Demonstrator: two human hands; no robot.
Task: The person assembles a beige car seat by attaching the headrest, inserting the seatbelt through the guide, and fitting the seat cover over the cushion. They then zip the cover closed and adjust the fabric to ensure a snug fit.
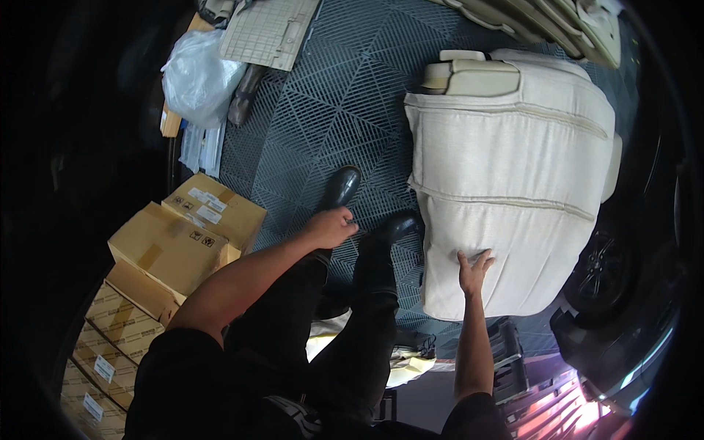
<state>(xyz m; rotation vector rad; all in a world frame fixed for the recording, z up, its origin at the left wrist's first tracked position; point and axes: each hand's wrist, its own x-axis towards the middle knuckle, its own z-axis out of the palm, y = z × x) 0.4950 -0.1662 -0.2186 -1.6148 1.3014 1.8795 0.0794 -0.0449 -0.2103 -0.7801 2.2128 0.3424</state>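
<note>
A large vehicle seat (pixel 506 169) in pale fabric, with raised seams across it, lies on its side at the right. My right hand (pixel 475 275) rests on the near part of its fabric, thumb and fingers apart, gripping nothing. My left hand (pixel 330 228) hovers in front of my body, over the floor near my boots. Its fingers are loosely curled closed, and nothing shows in them. Cream plastic pieces (pixel 480 78) stick out at the seat's far end.
Cardboard boxes (pixel 172 246) are stacked at my left. Beyond them lie a clear plastic bag (pixel 198 81) and a beige panel (pixel 268 33). Grey grid tiles (pixel 308 125) cover the floor. A dark car wheel (pixel 598 271) stands at the right, and more beige parts (pixel 543 26) lie far right.
</note>
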